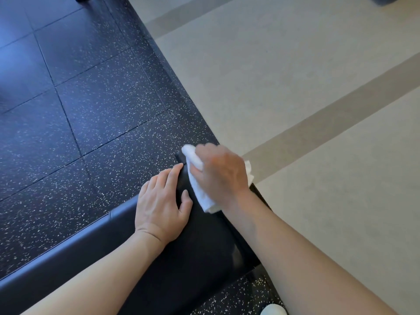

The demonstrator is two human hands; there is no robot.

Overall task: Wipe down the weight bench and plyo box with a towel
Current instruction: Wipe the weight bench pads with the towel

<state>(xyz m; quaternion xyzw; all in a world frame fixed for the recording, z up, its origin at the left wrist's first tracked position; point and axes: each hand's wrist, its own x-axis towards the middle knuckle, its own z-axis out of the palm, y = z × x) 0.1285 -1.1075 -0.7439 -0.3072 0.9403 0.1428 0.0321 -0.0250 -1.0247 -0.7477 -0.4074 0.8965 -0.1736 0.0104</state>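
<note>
- White towel (pixel 200 185) sits at centre of frame, bunched under the right hand (pixel 221 172), lying on the far end of the weight bench (pixel 204 242) pad.
- Right hand's fingers curl round the towel and grip it, pressing it onto the pad; hand is motion-blurred, so prob. mid-wipe.
- Left hand (pixel 161 205) lies flat, fingers straight, just left of the towel; rests on the pad near its left edge, holds nothing, looks like it's bracing.
- Bench runs from lower left of frame up to centre; dark, smooth, padded top w/ a rounded side.
- Handling: towel is soft, light, floppy, so best kept wadded in the palm, else loose ends drag. Pad looks slick w/ some give; cloth should glide, firm pressure ok. Nothing fragile.
- Judged progress: bench end being wiped; plyo box not in view, so that part can't be judged.
- Hidden/unclear: towel's right part is behind the right hand and wrist; fingertips on that hand blurred. Bench legs out of sight. White rounded object (pixel 272 310) cut off at bottom edge, maybe a shoe. Speckled rubber floor (pixel 79 110) at left, pale floor (pixel 295 87) at right.
</note>
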